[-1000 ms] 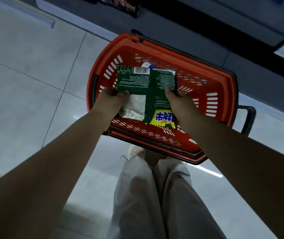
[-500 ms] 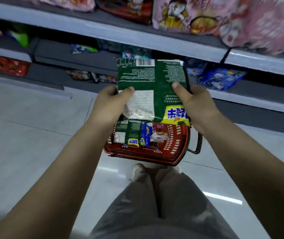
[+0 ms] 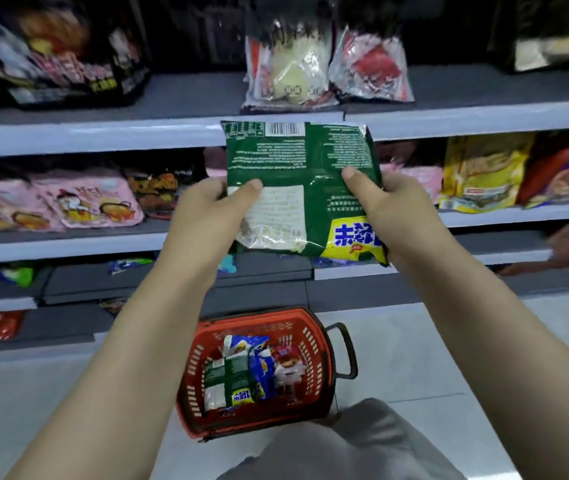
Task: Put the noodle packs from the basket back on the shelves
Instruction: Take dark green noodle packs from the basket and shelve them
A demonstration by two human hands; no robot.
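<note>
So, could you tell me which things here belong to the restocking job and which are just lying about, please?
Job: green noodle pack, in left hand and right hand; red basket; leftover packs inside; shelf.
Bystanders: pink packs, yellow pack, black packs, already shelved.

Glossy, crinkled plastic noodle pack (image 3: 302,188) (printed film); slotted plastic basket (image 3: 314,344)

Tiered grey shelves (image 3: 103,136), pale glossy tiled floor (image 3: 449,358), dim light
</note>
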